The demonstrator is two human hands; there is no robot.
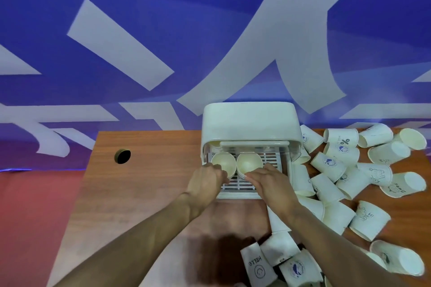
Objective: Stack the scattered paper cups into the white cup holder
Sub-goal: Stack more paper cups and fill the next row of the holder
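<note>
The white cup holder (250, 123) stands at the table's far edge, its slatted tray (271, 162) pulled out toward me. Two paper cups lie in the tray, mouths facing me: a left cup (224, 162) and a right cup (249, 162). My left hand (205, 184) has curled fingers at the left cup's rim. My right hand (271, 185) lies over the tray with fingers against the right cup's lower rim. Whether either hand grips its cup is hidden. Several white printed paper cups (331, 165) lie scattered to the right.
The wooden table (144, 193) has a round cable hole (122, 156) at the left. More cups (286, 265) lie near the front edge under my right arm. A blue and white wall stands behind the holder.
</note>
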